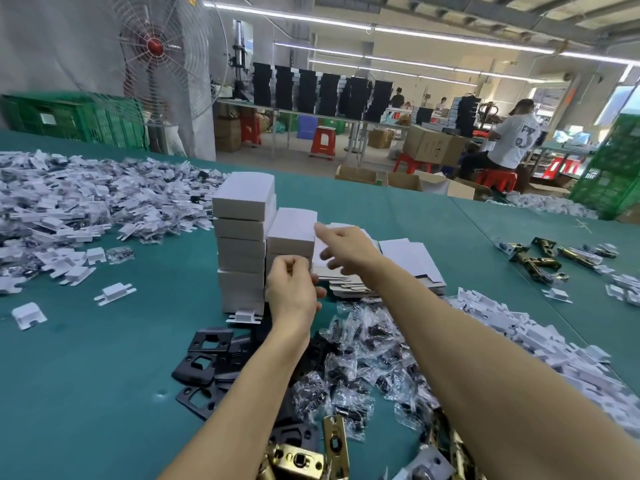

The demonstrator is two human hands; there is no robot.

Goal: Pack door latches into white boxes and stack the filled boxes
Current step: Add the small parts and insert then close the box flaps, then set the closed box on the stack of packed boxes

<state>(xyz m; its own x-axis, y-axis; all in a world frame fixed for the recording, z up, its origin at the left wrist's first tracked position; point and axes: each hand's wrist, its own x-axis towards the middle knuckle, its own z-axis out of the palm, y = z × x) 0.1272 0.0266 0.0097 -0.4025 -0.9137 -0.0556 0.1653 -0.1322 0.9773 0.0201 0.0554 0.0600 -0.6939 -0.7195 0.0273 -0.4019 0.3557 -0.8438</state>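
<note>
Brass door latches (pixel 304 460) lie at the near edge of the counter (pixel 86 375), with two faceplates showing plainly between your forearms. Just beyond them are black strike plates (pixel 199 363), at least three with their openings in view, and a heap of clear screw bags (pixel 360 372), too many to count. Your left hand (pixel 294 289) is at the front of the shorter stack of white boxes (pixel 291 233), its fingers (pixel 289 266) curled; whether they grip anything cannot be told. That stack shows two boxes. The taller stack (pixel 240 237), touching it on the left, shows at least four. Your right hand (pixel 343 249) reaches over a pile of flat box blanks (pixel 412 265), its fingers loose and holding nothing, the forefinger near the short stack's top box. About four more latches (pixel 538 263) lie toward the far right edge. White plastic inserts (pixel 69 202) are heaped along the left side, with another heap (pixel 519 336) by the right edge.
</note>
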